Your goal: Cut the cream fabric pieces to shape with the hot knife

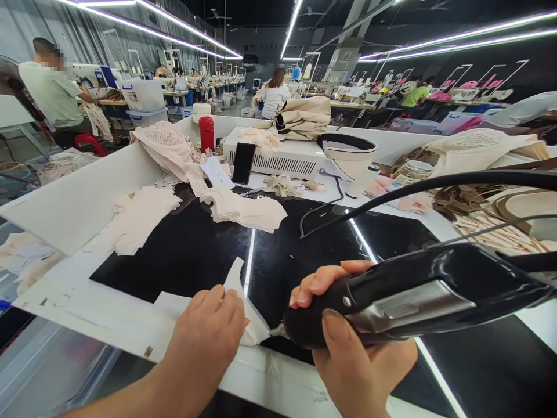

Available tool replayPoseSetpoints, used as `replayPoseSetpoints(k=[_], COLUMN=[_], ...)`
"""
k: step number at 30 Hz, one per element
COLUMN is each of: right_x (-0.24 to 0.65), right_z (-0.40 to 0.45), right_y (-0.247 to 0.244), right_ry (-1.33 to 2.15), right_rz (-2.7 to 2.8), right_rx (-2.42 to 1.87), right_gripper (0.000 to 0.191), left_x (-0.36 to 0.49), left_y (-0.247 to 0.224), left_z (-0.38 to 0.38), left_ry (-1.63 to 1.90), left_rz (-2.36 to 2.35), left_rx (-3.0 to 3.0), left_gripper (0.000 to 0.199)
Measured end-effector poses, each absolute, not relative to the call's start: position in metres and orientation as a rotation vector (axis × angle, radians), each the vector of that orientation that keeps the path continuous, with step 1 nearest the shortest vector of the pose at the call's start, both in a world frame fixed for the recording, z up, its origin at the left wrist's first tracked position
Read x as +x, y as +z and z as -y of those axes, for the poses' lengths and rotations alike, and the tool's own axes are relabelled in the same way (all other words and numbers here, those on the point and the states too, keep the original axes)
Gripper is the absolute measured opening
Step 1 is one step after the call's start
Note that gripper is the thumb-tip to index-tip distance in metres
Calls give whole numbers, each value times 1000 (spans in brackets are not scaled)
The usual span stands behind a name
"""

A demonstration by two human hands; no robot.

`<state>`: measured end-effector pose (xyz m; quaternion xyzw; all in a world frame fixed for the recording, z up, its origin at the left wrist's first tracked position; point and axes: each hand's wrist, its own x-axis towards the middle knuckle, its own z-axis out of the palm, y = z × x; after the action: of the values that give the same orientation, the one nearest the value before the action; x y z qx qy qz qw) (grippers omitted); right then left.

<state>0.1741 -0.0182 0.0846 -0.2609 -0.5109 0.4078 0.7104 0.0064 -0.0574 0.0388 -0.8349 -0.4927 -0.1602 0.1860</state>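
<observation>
My left hand (209, 331) presses a small cream fabric piece (248, 316) against the tabletop near the front edge, its fingers bent and closed on it. A flap of pale material (172, 303) sticks out on the left of that hand. In my right hand (348, 348) is a black corded hand tool (409, 293) with a silver side panel, gripped with thumb and fingers wrapped round its body. The tool's thin metal tip (279, 331) meets the right corner of the fabric piece. The underside of the fabric beneath my left fingers is hidden.
Stacks of cream fabric pieces (246, 209) lie on the black work surface (191, 249). A thick black cable (435, 184) arches over the right side. Behind stand a phone (243, 164), a vented white box (282, 164) and a red bottle (206, 134). Several people work farther back.
</observation>
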Motion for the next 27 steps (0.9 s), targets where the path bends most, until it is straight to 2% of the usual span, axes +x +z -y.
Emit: replayPoseSetpoints(k=[4, 7, 15, 27], right_x=[174, 174, 174, 174], right_z=[18, 18, 20, 20], right_y=[84, 84, 86, 87], right_ry=[916, 915, 909, 938], right_rz=[1133, 1139, 1154, 1136], right_rx=[-578, -584, -572, -578], right_gripper=[30, 29, 29, 28], left_x=[13, 15, 2, -9], left_y=[42, 39, 31, 23], left_z=[53, 49, 45, 47], left_ry=[-717, -768, -728, -623], left_rz=[985, 844, 836, 913], left_rx=[-2655, -2744, -2806, -2841], left_gripper=[27, 25, 18, 22])
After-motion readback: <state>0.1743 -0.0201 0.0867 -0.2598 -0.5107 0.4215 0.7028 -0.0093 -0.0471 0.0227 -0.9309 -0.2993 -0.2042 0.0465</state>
